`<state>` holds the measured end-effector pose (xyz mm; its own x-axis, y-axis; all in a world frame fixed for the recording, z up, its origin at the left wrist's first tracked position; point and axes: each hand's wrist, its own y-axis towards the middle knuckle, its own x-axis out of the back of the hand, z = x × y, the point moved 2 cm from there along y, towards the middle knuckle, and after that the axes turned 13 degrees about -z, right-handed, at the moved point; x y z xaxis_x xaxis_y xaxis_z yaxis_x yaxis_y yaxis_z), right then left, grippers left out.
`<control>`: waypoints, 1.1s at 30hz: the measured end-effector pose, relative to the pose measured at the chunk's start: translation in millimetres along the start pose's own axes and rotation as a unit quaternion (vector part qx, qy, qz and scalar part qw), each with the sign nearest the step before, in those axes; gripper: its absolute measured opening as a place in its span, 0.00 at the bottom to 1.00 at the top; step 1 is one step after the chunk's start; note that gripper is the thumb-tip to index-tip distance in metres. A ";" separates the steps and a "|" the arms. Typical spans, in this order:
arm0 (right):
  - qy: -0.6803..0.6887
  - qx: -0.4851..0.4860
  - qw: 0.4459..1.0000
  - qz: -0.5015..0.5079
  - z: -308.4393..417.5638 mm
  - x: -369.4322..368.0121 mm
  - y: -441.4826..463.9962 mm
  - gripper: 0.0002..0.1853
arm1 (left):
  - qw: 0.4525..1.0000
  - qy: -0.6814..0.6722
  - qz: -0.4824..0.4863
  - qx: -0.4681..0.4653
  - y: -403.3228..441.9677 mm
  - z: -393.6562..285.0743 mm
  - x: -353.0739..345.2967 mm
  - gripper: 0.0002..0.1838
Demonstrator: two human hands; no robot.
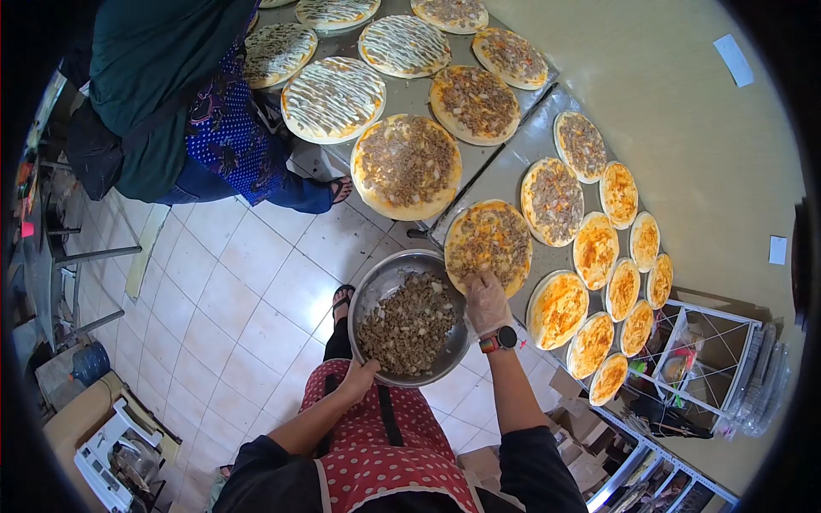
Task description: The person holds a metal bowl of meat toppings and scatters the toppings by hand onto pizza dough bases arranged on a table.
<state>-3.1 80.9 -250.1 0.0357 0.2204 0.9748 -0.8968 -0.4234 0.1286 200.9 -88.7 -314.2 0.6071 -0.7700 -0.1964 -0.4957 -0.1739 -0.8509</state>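
A large metal bowl [369,292] holds a crumbly brown ground-meat topping [407,327]. My left hand [361,376], bare, grips the bowl's near rim. In a clear plastic glove, my right hand [487,309] bends down over the near edge of a round pizza [487,241] partly covered with the same topping. The fingers of that hand are drawn together, and what they hold is hidden. The pizza lies on the metal table [492,177], just beyond the bowl. Beside it, to the right, is a pizza base with orange sauce [558,309].
Several more sauced bases [596,250] line the table's right side. Meat-topped pizzas [407,164] and white-striped ones [333,98] fill its far part. Another person [171,103] stands at the far left. A white rack [701,350] is at the right.
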 end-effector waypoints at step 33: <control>-0.025 -0.250 0.967 -0.044 -73.1 16.1 -18.6 0.06 | 0.998 0.037 0.002 0.055 -13.3 0.7 -9.5 0.07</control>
<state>-18.0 156.6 -250.1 0.1321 0.1886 0.9731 -0.9899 0.0759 0.1197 202.1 -78.6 -301.3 0.5548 -0.8151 -0.1668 -0.4246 -0.1049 -0.8993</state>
